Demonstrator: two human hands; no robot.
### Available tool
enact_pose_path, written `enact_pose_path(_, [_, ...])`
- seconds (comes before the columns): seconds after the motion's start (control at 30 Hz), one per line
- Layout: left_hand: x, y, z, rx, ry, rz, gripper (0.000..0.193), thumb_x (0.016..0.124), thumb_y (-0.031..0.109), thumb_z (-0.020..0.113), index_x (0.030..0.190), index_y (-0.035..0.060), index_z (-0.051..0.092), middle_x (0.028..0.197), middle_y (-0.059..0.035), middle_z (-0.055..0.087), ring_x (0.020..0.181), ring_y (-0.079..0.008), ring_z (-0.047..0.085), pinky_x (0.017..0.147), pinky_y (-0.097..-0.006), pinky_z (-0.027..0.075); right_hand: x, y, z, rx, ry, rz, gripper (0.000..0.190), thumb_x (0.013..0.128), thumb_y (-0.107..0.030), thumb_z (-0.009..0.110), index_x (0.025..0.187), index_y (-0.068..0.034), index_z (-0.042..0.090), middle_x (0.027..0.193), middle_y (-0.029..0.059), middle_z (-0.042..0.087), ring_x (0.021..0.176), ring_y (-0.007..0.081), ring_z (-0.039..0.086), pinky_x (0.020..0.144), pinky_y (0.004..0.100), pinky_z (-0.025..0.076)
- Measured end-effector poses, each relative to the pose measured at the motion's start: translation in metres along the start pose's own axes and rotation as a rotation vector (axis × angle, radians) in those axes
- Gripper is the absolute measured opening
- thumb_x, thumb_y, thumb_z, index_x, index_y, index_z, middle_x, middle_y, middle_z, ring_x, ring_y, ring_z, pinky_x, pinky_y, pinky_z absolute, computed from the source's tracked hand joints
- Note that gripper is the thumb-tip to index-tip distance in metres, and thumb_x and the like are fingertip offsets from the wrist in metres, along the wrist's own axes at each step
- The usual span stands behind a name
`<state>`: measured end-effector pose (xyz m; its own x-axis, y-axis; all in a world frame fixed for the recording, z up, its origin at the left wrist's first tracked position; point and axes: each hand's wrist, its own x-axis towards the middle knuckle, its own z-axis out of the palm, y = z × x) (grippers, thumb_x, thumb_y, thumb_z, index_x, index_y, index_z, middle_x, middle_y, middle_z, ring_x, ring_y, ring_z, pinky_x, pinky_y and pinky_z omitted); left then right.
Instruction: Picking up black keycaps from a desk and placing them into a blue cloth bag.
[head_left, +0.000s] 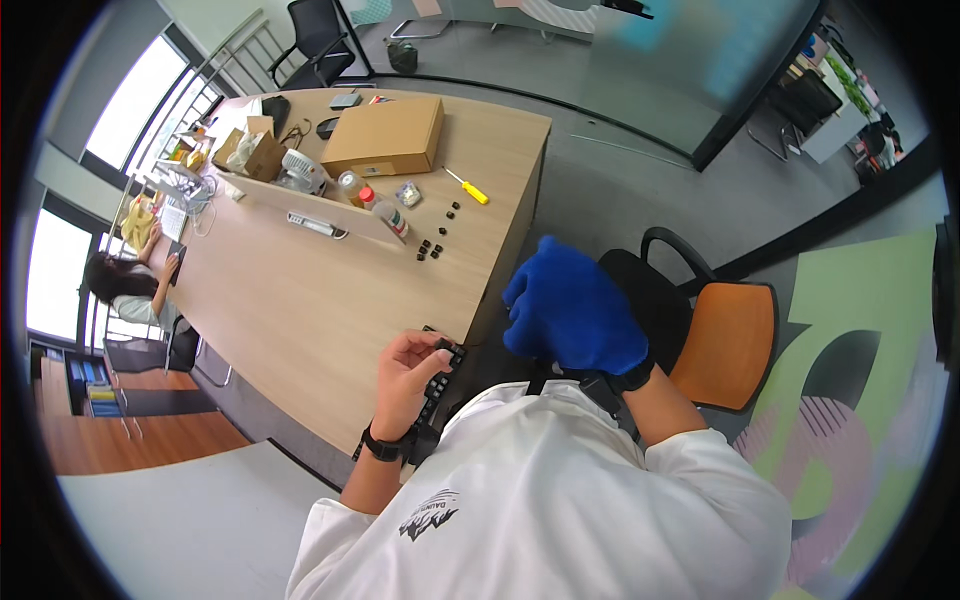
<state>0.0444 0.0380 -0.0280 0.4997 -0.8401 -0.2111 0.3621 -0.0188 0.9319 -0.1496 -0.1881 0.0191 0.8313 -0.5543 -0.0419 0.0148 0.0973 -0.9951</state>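
My left hand (411, 373), bare and with a black band at the wrist, grips the end of a black keyboard (435, 386) at the table's near edge, its thumb over the keys. Much of the keyboard is hidden by that hand and wrist. To the right, beyond the table edge, my right hand (574, 307) wears a blue glove and has its fingers curled; whether it holds anything cannot be seen. Several small black pieces, apparently keycaps (436, 253), lie on the tabletop ahead. Beyond them is a yellow-handled screwdriver (475, 192).
On the wooden table (300, 315) stand a low divider (262, 196), a red-capped bottle (386, 213), a small clear packet (408, 194) and a cardboard box (386, 136). An orange-backed chair (724, 345) is at right. Another person (139, 289) sits at the far left.
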Motion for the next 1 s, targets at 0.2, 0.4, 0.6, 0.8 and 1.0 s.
enact_pose_path(0.2, [-0.007, 0.027, 0.021, -0.108, -0.082, -0.008, 0.017, 0.096, 0.003, 0.078, 0.109, 0.0000, 0.067, 0.109, -0.0094, 0.074, 0.092, -0.0147, 0.070, 0.083, -0.0304, 0.059, 0.006, -0.003, 0.011, 0.027, -0.038, -0.065, 0.036, 0.088, 0.002, 0.074, 0.123, -0.003, 0.069, 0.118, 0.0148, 0.072, 0.109, 0.0322, 0.072, 0.092, 0.0418, 0.059])
enact_pose_path(0.4, [-0.001, 0.022, 0.037, -0.142, -0.026, -0.054, 0.017, 0.097, 0.005, 0.078, 0.109, 0.0005, 0.067, 0.105, -0.0095, 0.075, 0.090, -0.0155, 0.070, 0.081, -0.0315, 0.059, 0.011, 0.003, 0.020, -0.004, -0.109, -0.110, 0.032, 0.088, 0.001, 0.074, 0.119, -0.004, 0.070, 0.115, 0.0133, 0.072, 0.106, 0.0315, 0.072, 0.090, 0.0411, 0.058])
enact_pose_path(0.6, [-0.003, 0.016, 0.055, -0.193, -0.062, -0.024, 0.012, 0.102, 0.006, 0.073, 0.110, 0.0035, 0.064, 0.102, -0.0086, 0.072, 0.084, -0.0162, 0.068, 0.078, -0.0334, 0.058, 0.022, 0.009, 0.024, -0.424, -0.077, -0.320, 0.038, 0.095, -0.002, 0.069, 0.133, -0.004, 0.064, 0.113, 0.0141, 0.069, 0.101, 0.0302, 0.069, 0.087, 0.0409, 0.058])
enact_pose_path(0.8, [0.004, 0.016, 0.073, -0.531, -0.183, -0.147, 0.014, 0.099, 0.006, 0.078, 0.108, 0.0035, 0.066, 0.100, -0.0060, 0.074, 0.084, -0.0131, 0.069, 0.078, -0.0305, 0.058, 0.017, -0.016, 0.019, -0.792, -0.288, -0.127, 0.046, 0.102, -0.013, 0.068, 0.147, -0.007, 0.062, 0.101, 0.0064, 0.066, 0.090, 0.0250, 0.067, 0.080, 0.0390, 0.056])
enact_pose_path(1.0, [0.002, 0.013, 0.083, -0.491, -0.139, -0.177, 0.010, 0.101, 0.005, 0.076, 0.106, 0.0036, 0.067, 0.096, -0.0044, 0.071, 0.084, -0.0121, 0.067, 0.079, -0.0302, 0.057, 0.004, -0.010, 0.035, -0.684, 0.001, -0.459, 0.042, 0.097, -0.010, 0.076, 0.139, -0.007, 0.070, 0.095, 0.0061, 0.067, 0.088, 0.0242, 0.068, 0.083, 0.0367, 0.055])
